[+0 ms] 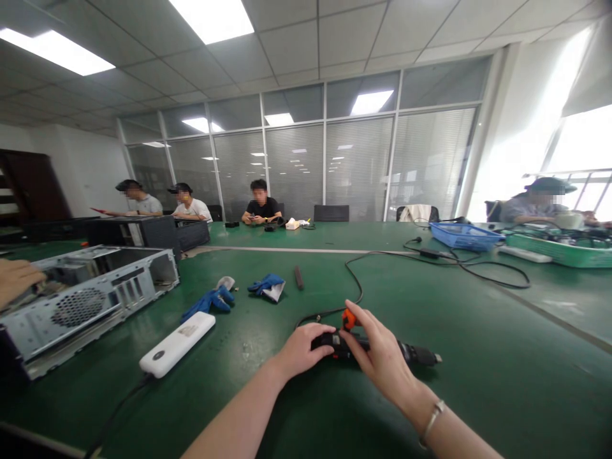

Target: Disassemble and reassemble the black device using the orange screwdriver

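Head view: green table under black tool; glass partition beyond

Tool on table. From it: corded box nine o'clock, computer case ten, gloves ten to eleven. Baskets one to two.

On your left, toward the near edge of the green table, a white oblong device lies beside an opened metal computer case. Two blue gloves lie farther from this edge. Toward the far edge, you have a blue basket and, right of it, a green basket.
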Motion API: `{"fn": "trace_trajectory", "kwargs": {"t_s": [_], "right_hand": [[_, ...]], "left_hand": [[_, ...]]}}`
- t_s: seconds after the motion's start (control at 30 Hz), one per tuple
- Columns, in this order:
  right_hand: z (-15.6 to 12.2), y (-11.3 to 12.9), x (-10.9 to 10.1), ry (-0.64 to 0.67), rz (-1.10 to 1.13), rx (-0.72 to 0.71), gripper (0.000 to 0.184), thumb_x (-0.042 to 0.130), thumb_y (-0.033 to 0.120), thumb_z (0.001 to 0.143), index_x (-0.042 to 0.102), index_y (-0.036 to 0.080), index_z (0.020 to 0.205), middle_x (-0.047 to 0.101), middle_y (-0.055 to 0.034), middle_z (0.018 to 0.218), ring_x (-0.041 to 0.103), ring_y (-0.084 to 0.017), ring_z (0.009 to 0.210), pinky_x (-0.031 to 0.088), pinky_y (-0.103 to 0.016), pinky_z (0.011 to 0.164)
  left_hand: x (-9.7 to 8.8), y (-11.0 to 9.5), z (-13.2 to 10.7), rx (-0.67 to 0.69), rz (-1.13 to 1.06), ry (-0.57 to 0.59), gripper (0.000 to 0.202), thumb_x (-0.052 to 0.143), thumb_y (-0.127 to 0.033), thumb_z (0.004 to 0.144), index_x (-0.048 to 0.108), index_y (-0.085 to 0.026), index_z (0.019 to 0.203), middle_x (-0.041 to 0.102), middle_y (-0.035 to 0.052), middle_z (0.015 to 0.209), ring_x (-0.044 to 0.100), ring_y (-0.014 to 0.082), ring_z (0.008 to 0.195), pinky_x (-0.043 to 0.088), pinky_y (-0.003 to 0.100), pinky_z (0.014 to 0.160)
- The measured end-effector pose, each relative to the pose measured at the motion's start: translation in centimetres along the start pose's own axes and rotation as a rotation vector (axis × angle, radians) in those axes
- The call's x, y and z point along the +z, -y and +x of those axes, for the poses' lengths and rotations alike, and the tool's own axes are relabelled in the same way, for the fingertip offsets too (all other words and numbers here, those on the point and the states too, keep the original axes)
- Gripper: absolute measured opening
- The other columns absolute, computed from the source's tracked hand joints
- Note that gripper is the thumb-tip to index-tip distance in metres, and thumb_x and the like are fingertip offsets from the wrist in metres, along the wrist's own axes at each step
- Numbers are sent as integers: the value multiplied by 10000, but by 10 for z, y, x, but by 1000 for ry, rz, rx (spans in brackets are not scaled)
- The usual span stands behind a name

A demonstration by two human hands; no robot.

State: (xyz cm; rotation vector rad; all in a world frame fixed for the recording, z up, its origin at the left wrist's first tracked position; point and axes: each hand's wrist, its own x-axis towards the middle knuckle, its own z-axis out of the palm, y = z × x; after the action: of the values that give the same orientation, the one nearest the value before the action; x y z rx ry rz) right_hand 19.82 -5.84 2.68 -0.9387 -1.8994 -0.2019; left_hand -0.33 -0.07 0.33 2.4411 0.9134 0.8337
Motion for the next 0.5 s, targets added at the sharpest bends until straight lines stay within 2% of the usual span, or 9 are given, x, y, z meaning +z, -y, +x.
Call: {"fn": "trace_trajectory", "kwargs": {"t_s": [0.1,0.2,0.27,0.5], "right_hand": [[-1,-6,1,-72,13,39,494,478,269,942,356,243,1420,620,-98,1167,637,-217,1000,559,-365,845],[-1,-12,1,-251,27,135,532,522,311,925,352,228,1422,635,-96,1129,648,-219,983,550,-373,864],[1,-16,2,-326,48,214,560,537,326,918,340,215,1430,647,-90,1087,662,-208,937,553,-361,847],[8,-18,11,-270,179,379,610,522,338,913,290,198,1460,659,-62,987,667,-170,831,558,-320,802]], "left_hand": [[1,1,0,-12,-7,-2,375,685,-249,830,620,-240,1199,666,36,1169,603,211,1072,422,314,983],[1,2,-1,-20,-10,-11,368,684,-241,829,624,-239,1193,658,38,1187,592,212,1097,405,314,1005],[1,2,-1,-12,-16,-15,373,695,-230,817,628,-242,1184,659,33,1182,591,207,1096,401,307,1008],[1,3,0,-10,-48,-26,382,714,-204,784,642,-246,1157,669,24,1171,599,211,1083,409,318,1011]]}}
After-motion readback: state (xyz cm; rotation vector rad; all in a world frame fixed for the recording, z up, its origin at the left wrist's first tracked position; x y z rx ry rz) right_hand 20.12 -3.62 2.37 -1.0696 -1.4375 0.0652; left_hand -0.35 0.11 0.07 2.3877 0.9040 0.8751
